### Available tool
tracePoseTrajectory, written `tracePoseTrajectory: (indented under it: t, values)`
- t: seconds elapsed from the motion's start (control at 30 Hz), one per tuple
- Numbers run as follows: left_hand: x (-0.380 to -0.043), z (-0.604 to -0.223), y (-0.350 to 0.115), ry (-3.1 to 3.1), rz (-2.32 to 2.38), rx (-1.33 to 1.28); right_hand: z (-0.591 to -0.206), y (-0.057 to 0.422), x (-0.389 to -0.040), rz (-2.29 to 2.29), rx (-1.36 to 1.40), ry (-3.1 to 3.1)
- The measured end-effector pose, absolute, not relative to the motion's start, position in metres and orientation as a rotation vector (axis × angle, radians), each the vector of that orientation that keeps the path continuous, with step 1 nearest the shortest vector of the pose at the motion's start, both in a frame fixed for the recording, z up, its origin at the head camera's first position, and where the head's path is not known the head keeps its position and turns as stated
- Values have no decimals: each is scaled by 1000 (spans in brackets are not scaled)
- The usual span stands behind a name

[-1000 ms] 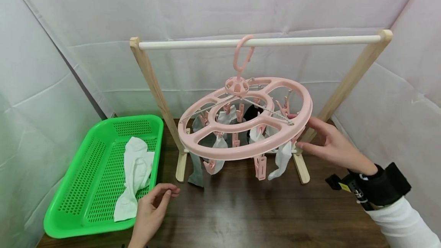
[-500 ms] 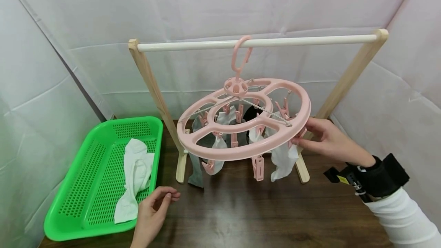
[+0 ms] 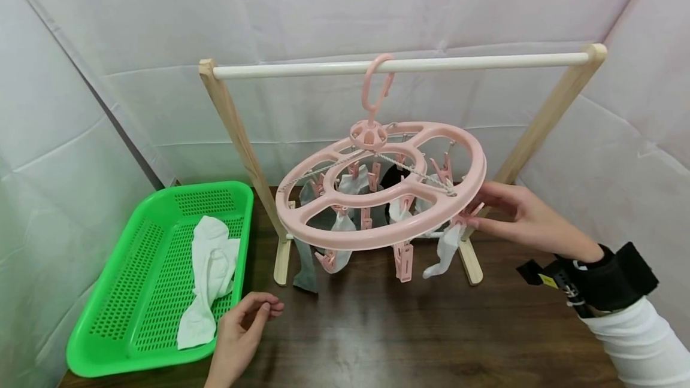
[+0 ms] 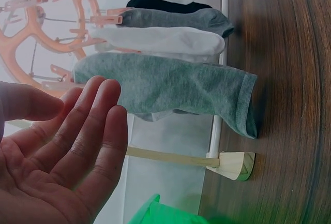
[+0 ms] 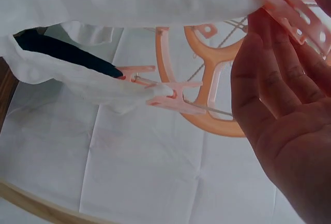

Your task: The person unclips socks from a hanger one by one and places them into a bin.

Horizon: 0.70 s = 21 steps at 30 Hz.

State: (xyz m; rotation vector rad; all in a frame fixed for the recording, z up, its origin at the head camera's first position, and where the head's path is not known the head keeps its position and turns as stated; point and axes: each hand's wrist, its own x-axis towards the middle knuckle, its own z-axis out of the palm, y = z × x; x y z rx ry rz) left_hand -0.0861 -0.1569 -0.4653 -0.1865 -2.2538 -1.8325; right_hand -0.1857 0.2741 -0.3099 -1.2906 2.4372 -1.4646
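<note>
In the head view a pink round clip hanger (image 3: pixel 377 238) hangs tilted from a white rod. Near its right rim is my right hand (image 3: pixel 517 220), thumb and fingers spread apart around a pink clothespin (image 5: pixel 292 9). My fingers lightly touch this pin, which clamps a white sock (image 3: pixel 448 247) that hangs down. My left hand (image 3: pixel 237 331) holds nothing; its fingers are loosely bent beside the basket. Ahead of it in the left wrist view hangs a grey-green sock (image 4: pixel 170 84). Other white, grey and black socks hang from the ring, partly hidden.
On the left stands a green basket (image 3: pixel 88 310) with white socks (image 3: pixel 210 262) in it. The rod (image 3: pixel 302 69) rests on wooden legs (image 3: pixel 550 118) at both sides. An unused clothespin (image 3: pixel 403 262) dangles at the ring's front. White sheets surround the brown table (image 3: pixel 377 340).
The white sock at the right first turned its broad side forward, then turned narrow again. My right fingers have spread away from its pin. My left hand has stayed almost still.
</note>
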Motion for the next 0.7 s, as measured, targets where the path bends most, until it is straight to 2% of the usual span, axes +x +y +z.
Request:
tracePoseTrajectory:
  t: [0.2, 0.7]
  values:
    - [-88, -465, -153, -2232, -1865, -222, -308, 277, -181, -1400, -1253, 2474]
    - [-87, -469, -134, -2296, -1952, -197, -314, 265, -174, -1582, -1440, 2360]
